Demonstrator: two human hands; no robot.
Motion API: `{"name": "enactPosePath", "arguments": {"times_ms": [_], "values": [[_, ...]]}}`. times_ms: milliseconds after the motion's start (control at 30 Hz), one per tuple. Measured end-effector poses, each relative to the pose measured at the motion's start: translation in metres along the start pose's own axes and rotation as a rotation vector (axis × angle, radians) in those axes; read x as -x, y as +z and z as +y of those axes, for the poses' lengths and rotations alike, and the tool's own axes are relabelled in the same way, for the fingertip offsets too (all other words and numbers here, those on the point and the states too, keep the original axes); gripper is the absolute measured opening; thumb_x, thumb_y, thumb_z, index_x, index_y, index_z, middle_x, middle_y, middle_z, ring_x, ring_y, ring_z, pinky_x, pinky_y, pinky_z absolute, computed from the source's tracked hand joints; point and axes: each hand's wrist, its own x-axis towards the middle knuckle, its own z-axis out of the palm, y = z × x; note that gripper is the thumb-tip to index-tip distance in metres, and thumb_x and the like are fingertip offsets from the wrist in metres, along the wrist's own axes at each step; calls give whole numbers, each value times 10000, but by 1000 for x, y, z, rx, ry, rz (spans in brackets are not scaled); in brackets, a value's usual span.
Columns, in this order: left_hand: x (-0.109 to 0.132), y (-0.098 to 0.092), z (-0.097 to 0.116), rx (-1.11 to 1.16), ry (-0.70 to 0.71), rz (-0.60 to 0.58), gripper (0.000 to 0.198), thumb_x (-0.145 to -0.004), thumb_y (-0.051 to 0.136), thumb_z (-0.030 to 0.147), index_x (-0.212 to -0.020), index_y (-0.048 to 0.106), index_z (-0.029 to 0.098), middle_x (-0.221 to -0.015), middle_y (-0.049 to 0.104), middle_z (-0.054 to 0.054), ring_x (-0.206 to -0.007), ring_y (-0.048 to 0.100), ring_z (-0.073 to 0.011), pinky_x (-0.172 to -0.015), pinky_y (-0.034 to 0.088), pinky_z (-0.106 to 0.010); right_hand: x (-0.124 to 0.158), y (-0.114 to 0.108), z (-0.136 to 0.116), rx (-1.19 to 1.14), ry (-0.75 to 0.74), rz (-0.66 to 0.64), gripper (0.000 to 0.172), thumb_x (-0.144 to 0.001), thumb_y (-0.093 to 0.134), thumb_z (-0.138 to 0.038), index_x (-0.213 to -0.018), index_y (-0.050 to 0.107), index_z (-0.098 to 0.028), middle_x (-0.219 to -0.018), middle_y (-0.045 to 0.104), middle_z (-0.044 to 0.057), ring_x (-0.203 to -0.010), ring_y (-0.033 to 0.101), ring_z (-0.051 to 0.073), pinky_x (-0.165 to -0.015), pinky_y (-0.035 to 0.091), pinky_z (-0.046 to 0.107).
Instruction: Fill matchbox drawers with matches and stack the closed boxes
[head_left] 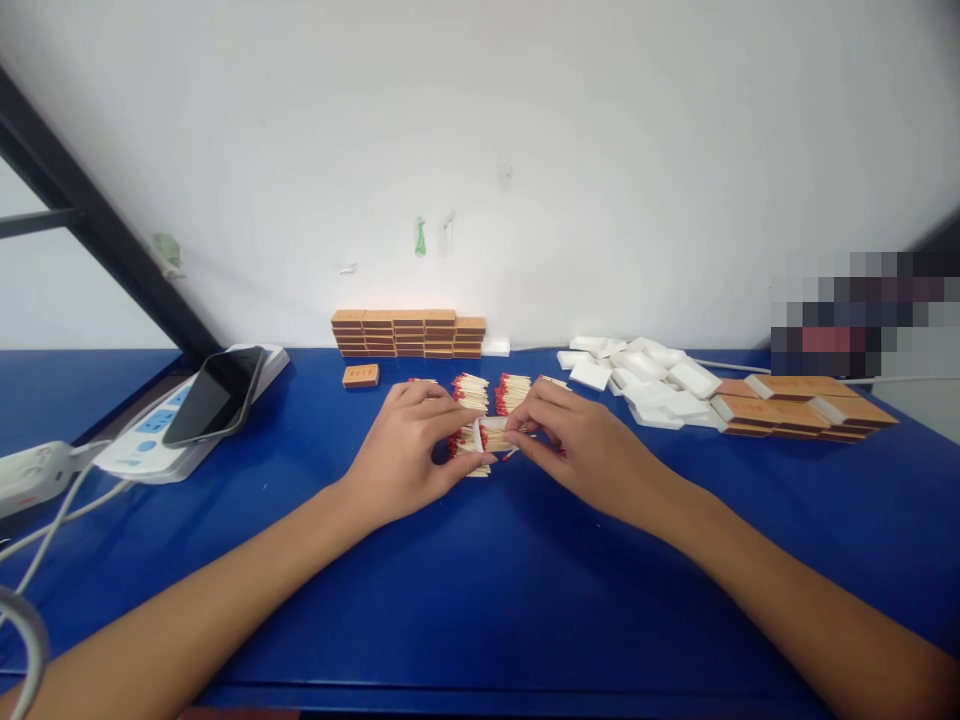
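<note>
The matches look wooden, the tray matt card, the tabletop glossy.

A pale wall backs a blue tabletop, with a dark, perhaps metal frame at left.

- A dark phone, tipped on top of a white power strip with blue sockets.
- White cords on the left, next to a white plug block.
- A long black bar that slants on the left.
- A big white wall — a little green scrap is stuck on it.
- A shiny blue surface.
</note>
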Motion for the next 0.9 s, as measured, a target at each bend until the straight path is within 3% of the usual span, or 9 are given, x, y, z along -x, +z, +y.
{"name": "enactPosePath", "arguments": {"times_ms": [433, 767, 900], "values": [[-1, 0, -1, 22, -4, 0, 385, -921, 791, 454, -1171, 758, 164, -961, 793, -71, -1035, 669, -278, -958, 478, -474, 0, -6, 8, -53, -18, -41, 87, -1031, 566, -201, -974, 630, -215, -980, 599, 39, -816, 587, 160, -736, 464, 309], [1, 0, -6, -40, -38, 17, 375, -927, 778, 469, -1156, 764, 172, -986, 787, -74, -1048, 651, -286, -939, 493, -470, -2, -10, 12, -55, -11, 10, 137, -1047, 563, -254, -970, 670, -219, -901, 583, 27, -757, 558, 156, -709, 448, 311], [1, -2, -9, -97, -83, 50, 359, -917, 790, 452, -1134, 775, 168, -997, 786, -91, -1001, 642, -288, -884, 513, -453, -2, -12, 22, -9, 20, -88, 116, -1011, 616, -243, -923, 685, -212, -855, 586, 23, -755, 556, 160, -711, 437, 311]]}}
